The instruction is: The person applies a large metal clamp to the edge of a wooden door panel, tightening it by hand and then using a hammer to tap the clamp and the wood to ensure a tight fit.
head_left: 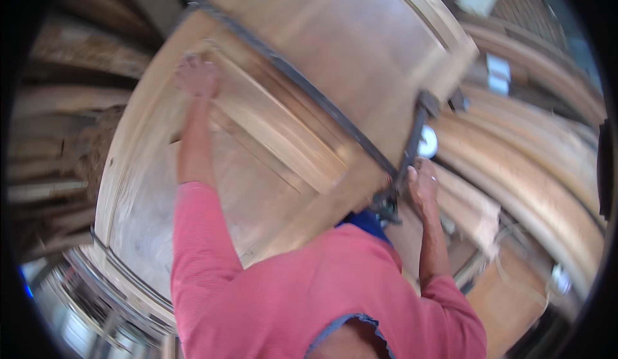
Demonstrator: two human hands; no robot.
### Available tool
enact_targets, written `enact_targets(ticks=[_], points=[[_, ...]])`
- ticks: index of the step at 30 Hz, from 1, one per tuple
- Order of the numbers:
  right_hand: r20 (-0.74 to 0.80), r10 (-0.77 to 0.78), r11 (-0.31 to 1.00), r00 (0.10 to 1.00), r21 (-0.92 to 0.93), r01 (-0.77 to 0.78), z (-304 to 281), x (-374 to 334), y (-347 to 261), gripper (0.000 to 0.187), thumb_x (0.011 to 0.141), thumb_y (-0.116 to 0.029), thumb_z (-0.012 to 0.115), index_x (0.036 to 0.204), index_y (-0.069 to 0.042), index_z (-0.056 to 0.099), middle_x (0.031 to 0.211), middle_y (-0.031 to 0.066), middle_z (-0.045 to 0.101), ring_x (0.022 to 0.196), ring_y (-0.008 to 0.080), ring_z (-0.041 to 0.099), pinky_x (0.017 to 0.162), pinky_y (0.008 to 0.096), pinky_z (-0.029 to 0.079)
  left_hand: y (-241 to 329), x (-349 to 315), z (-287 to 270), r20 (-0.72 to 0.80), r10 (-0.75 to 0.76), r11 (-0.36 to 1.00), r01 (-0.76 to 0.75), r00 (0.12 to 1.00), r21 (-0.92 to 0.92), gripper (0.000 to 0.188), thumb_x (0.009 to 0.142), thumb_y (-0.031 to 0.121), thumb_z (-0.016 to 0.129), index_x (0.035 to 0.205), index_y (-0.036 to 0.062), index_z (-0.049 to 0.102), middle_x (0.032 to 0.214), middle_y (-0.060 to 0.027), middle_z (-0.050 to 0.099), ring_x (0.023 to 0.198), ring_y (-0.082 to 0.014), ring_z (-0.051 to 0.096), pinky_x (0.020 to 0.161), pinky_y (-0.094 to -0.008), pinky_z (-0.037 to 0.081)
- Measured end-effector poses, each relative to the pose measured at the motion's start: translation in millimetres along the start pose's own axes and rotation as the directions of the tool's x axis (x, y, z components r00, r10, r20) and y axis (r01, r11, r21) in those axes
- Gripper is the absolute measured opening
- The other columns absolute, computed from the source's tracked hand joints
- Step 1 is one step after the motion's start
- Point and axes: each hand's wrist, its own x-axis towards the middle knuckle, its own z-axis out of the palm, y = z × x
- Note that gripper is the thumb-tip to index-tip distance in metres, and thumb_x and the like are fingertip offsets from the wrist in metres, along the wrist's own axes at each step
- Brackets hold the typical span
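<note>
A large panelled wooden door lies in front of me, with a long dark bar clamp running diagonally across it. My left hand rests on the door's upper left part, fingers spread, near the end of a raised wooden strip. At the right, my right hand is closed beside the clamp's near end. Its fingers curl against a dark metal tool with a blocky upper end. Motion blur hides exactly how that tool meets my palm. Below it, a dark clamp fitting sits close to my body.
Long curved-looking timber pieces are stacked along the right. More boards lie on the left. A round white object is beside the metal tool. Shiny metal items stand at the lower left, and a thin cord hangs at the lower right.
</note>
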Motion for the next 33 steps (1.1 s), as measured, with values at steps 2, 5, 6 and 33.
enact_targets(ticks=[2,5,6,33], points=[[0.157,-0.027,0.988,0.987,0.152,0.003,3,-46,21,0.025,0.091,-0.022,0.059,0.101,0.0,0.064,0.104,0.0261,0.066,0.101,0.0431,0.063,0.088,0.0494,0.048,-14,-1,-3,0.046,0.036,0.99,-0.042,0.998,0.134,0.052,0.096,0.043,0.049,0.133,0.0076,0.057,0.142,-0.018,0.052,0.13,-0.0391,0.048,0.109,-0.0537,0.035],[0.412,0.084,0.994,0.907,0.033,-0.108,34,-114,62,0.031,0.088,-0.026,0.063,0.107,-0.002,0.063,0.108,0.0243,0.065,0.104,0.0408,0.064,0.09,0.0479,0.049,-15,5,-30,0.187,-0.027,0.993,0.004,0.982,0.118,0.053,0.098,0.045,0.046,0.131,0.0055,0.057,0.136,-0.0207,0.057,0.126,-0.0389,0.052,0.106,-0.0541,0.037],[0.385,0.18,0.984,0.905,-0.057,-0.171,55,-142,79,0.034,0.087,-0.028,0.065,0.11,-0.002,0.063,0.112,0.023,0.065,0.104,0.0407,0.063,0.091,0.0476,0.048,23,0,-42,0.286,0.038,0.996,-0.06,0.958,0.07,0.055,0.099,0.046,0.046,0.133,0.0035,0.056,0.136,-0.0217,0.056,0.127,-0.0396,0.052,0.107,-0.0543,0.037],[0.632,-0.552,0.823,0.544,0.52,0.231,129,-60,148,0.024,0.076,-0.018,0.065,0.089,0.003,0.068,0.086,0.0255,0.07,0.085,0.0422,0.069,0.073,0.0504,0.054,239,-339,-123,0.115,0.203,0.952,-0.168,0.972,-0.257,0.076,0.103,0.057,0.017,0.14,-0.0025,0.046,0.154,-0.0301,0.031,0.143,-0.0422,0.027,0.116,-0.0531,0.018]])
